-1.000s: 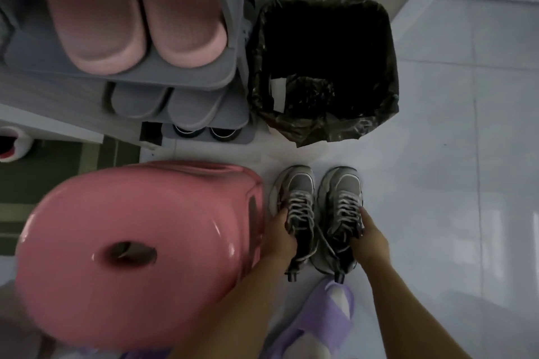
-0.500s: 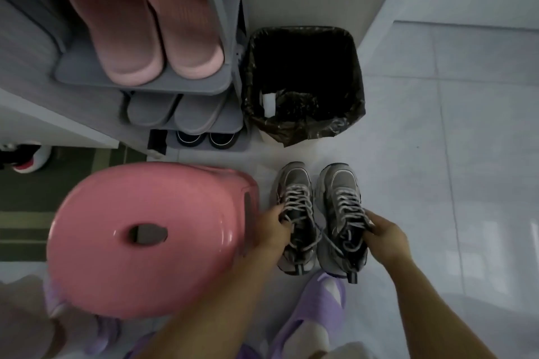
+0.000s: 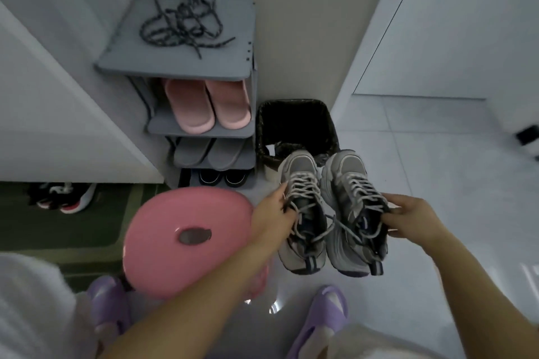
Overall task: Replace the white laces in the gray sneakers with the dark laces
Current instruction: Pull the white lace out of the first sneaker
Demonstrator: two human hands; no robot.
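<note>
1. Nearest us, our feet in purple slippers [image 3: 326,312] stand on the pale floor [image 3: 437,169]. A pink stool [image 3: 163,256] sits just to their left.
2. Our left hand [image 3: 271,218] is clamped on the collar of the left sneaker [image 3: 300,167], with the fingers curled in at the opening. Our right hand [image 3: 414,221] grips the right sneaker [image 3: 350,172] in the same way, thumb over the top.
3. The two shoes sit side by side, toes pointing away. They look to us to be lifted off the floor, in front of the bin [image 3: 262,125].
4. The white laces [image 3: 303,183] are still threaded through every eyelet on both shoes. Their loose ends trail across the openings, so we judge them untied but not yet pulled out.
5. Left of the bin stands a gray rack [image 3: 227,61], with pink slippers [image 3: 207,105] on one shelf and gray ones below.
6. Farthest off, the dark laces [image 3: 180,20] lie in a tangle on the rack's top shelf, well apart from the shoes.
7. By our reckoning the job has barely started. Both white laces must come out, and the dark ones need untangling and threading.
</note>
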